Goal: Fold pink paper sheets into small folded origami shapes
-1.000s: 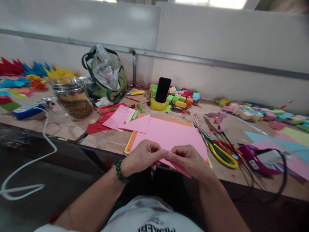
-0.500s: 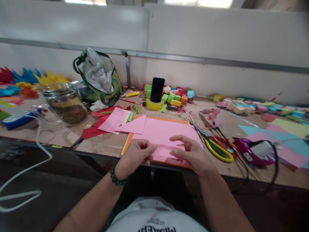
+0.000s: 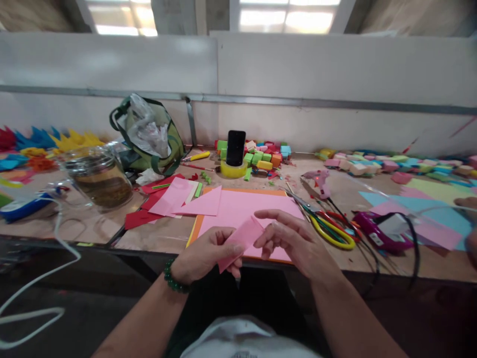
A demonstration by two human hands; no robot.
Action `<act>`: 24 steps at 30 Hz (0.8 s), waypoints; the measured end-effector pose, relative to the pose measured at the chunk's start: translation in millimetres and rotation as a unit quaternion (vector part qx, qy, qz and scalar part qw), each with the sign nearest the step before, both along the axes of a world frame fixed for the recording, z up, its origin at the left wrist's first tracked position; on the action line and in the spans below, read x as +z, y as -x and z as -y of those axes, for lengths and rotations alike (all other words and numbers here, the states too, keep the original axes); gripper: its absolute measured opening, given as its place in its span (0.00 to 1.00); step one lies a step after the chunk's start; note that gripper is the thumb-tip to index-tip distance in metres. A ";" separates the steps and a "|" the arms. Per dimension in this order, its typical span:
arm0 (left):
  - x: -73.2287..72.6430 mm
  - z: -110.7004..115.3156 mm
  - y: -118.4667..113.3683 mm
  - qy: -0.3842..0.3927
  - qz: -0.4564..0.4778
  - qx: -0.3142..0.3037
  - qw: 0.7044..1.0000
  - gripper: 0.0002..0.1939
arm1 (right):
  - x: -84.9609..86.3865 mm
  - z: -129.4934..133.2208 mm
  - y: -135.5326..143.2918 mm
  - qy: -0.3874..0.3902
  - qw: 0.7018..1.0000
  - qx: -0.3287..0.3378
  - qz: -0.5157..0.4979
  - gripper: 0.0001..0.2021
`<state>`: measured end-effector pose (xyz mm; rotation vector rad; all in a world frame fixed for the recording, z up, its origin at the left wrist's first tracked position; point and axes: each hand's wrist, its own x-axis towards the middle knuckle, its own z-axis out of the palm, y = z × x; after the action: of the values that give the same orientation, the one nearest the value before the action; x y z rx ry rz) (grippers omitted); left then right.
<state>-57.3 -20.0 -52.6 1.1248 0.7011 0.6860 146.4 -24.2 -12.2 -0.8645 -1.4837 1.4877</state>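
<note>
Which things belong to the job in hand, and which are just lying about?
In use: pink paper in the left hand, right hand close beside it; probably the large pink sheet.
Seemingly just lying about: phone, tape roll, green bag, jar.

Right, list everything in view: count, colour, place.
folded paper: 1, pink, front centre
pile: 1, pink over orange, centre
scraps: several, pink and red, left
phone: 1, black, back centre
tape: 1, yellow, under phone
blocks: many, multicoloured, back
cutter: 1, yellow, back centre
bag: 1, green, back left
jar: 1, clear, left
blue device: 1, blue, left
cable: 1, white, left
spiky shapes: several, multicoloured, far left
glue gun: 1, pink, right
scissors: count unclear, yellow, right
purple device: 1, purple, right
sheets: several, multicoloured, right
table: 1, brown, beneath
co-worker's hand: 1, right edge
bracelet: 1, green, front centre
left hand: 1, bare, holding folded paper
right hand: 1, bare, nearby
</note>
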 end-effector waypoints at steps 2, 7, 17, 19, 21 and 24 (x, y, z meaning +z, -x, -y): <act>-10.3 2.6 -1.8 -0.002 0.018 0.007 1.000 0.19 | 1.4 4.3 0.1 -0.011 1.000 -0.005 0.005 0.16; -18.9 6.5 -6.7 -0.057 0.029 0.007 0.998 0.17 | 8.0 14.3 4.8 -0.052 0.997 -0.019 0.058 0.08; -7.5 14.9 -11.5 -0.137 -0.047 0.029 0.989 0.14 | 3.0 13.2 -2.2 -0.033 0.992 -0.058 0.106 0.09; -7.4 15.8 -12.2 -0.136 -0.049 0.036 0.989 0.14 | 4.8 12.7 -3.6 -0.039 0.989 -0.063 0.126 0.10; -7.3 16.1 -12.7 -0.136 -0.051 0.043 0.988 0.14 | 6.8 12.6 -4.8 -0.052 0.983 -0.075 0.160 0.10; -7.0 16.3 -13.2 -0.134 -0.055 0.037 0.989 0.14 | 6.6 13.1 -6.0 -0.057 0.978 -0.086 0.181 0.10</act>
<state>-44.0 -36.4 -59.6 1.3967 0.7640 0.8029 152.3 -37.3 -5.6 -1.2079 -1.6882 1.1480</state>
